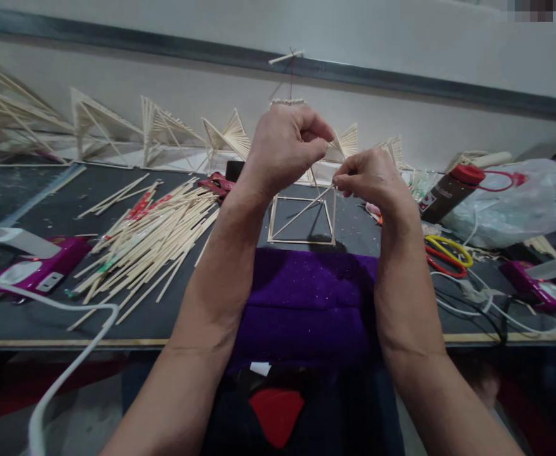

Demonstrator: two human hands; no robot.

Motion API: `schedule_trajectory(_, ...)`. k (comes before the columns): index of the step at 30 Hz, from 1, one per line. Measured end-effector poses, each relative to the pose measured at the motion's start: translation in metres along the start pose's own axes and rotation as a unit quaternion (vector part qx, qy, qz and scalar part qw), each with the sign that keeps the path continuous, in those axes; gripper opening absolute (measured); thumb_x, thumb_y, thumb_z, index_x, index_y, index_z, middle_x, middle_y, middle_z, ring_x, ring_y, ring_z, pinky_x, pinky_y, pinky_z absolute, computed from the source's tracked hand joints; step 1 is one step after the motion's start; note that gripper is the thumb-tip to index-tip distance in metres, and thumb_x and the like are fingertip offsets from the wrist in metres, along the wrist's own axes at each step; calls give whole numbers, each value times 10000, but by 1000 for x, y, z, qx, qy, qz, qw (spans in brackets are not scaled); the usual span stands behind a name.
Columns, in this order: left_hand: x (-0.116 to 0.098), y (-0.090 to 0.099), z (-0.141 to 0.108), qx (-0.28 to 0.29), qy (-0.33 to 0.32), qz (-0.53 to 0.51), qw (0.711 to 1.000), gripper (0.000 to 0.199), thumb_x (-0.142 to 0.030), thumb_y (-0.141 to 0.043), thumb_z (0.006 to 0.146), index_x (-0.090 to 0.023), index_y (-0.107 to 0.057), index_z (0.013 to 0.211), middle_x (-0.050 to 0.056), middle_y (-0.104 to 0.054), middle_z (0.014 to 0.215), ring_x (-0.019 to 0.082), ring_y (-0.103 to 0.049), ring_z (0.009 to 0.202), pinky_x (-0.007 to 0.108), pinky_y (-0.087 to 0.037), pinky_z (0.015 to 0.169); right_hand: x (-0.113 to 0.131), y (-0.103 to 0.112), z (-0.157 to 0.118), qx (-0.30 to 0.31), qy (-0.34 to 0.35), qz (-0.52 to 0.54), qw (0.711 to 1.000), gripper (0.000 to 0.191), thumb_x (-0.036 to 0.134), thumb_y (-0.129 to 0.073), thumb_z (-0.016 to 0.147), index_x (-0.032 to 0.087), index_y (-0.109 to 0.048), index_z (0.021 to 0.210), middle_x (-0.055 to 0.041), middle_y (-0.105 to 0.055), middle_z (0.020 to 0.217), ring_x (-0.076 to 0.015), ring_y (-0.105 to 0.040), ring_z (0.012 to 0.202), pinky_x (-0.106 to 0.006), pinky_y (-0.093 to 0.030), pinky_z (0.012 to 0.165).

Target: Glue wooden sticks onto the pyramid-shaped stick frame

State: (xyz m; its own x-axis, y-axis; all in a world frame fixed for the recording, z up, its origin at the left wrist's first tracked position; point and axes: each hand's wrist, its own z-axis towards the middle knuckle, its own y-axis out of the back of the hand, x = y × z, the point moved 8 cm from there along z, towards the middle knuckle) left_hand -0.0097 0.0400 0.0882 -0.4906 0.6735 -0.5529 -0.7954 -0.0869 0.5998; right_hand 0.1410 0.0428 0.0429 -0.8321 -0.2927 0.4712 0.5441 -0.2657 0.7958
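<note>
The right hand (372,177) pinches the stick frame (301,242) at two o'clock, seemingly steadying it; left hand (287,144) curls at twelve, hold unclear.

Left hand (290,142) is raised above right hand (375,180), fingers (320,124) curled.

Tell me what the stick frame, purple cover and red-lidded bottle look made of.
Stick frame: probably bare wood, pale and matte. Purple cover: apparently fabric, given its dull surface, soft creases and clinging specks. Red-lidded bottle: dark, smooth body, perhaps plastic or coated metal; which is unclear.
</note>
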Motion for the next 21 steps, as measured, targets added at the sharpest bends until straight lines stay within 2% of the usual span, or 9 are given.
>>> schedule_trajectory(4, -25, 13, -8, -23, -39, -73, 996, 315, -138, -454, 843, -200, -728, 986, 20, -695, 798, 138, -600, 747, 272, -440, 660, 2, 1, 0, 3, -4, -2, 1000, 180, 169, -578, 685, 106, -745, 701, -28, -594, 497, -122, -540, 515, -263, -402, 540)
schedule_trajectory(7, -36, 9, -9, -4, -30, -78, 996, 345, -168, -445, 889, -234, -696, 1116, 1, -685, 767, 139, -626, 744, 266, -454, 658, 2, 0, 0, 12, -5, 10, 1000, 196, 189, -560, 683, 117, -741, 697, -24, -612, 513, -113, -546, 506, -249, -392, 528)
schedule_trajectory(9, -35, 3, -8, 7, -7, -58, 998, 369, -215, -434, 918, -239, -665, 1204, 4, -681, 740, 144, -640, 737, 262, -465, 644, 0, -2, 0, 14, -1, 25, 1000, 195, 196, -557, 684, 125, -738, 690, -25, -620, 520, -112, -550, 503, -246, -389, 518)
schedule_trajectory(13, -12, -11, -21, 5, 20, -46, 999, 388, -305, -463, 932, -247, -631, 1276, 22, -700, 737, 146, -643, 688, 259, -488, 603, -5, -5, -1, 16, -6, 61, 998, 186, 214, -562, 693, 141, -734, 699, -22, -623, 521, -116, -560, 500, -246, -394, 511)
schedule_trajectory(16, 19, -28, -39, -11, 46, -115, 992, 413, -272, -446, 934, -222, -602, 1312, 14, -691, 723, 118, -614, 605, 257, -518, 598, -7, -7, 0, 25, -10, 62, 998, 181, 224, -573, 701, 143, -735, 709, -28, -630, 533, -112, -550, 496, -250, -391, 508)
schedule_trajectory(17, 29, -34, -44, -21, 53, -138, 989, 421, -240, -470, 914, -214, -598, 1314, 17, -699, 766, 111, -618, 622, 260, -534, 630, -7, -7, 0, 25, -9, 55, 998, 182, 226, -573, 706, 143, -735, 707, -32, -631, 534, -111, -544, 496, -251, -389, 506)
schedule_trajectory(19, 44, -46, -52, -30, 51, -151, 987, 459, -149, -557, 827, -232, -624, 1274, 51, -706, 1016, 120, -654, 796, 260, -551, 712, -5, -7, 0, 28, -6, 43, 999, 189, 233, -572, 718, 143, -738, 706, -40, -636, 541, -112, -544, 505, -252, -389, 505)
schedule_trajectory(21, 53, -53, -57, -54, 43, -146, 987, 479, -98, -579, 780, -262, -654, 1224, 61, -658, 1191, 144, -651, 944, 261, -557, 732, -6, -7, 0, 29, -6, 41, 999, 194, 237, -570, 725, 141, -737, 705, -39, -634, 538, -110, -548, 509, -246, -391, 504)
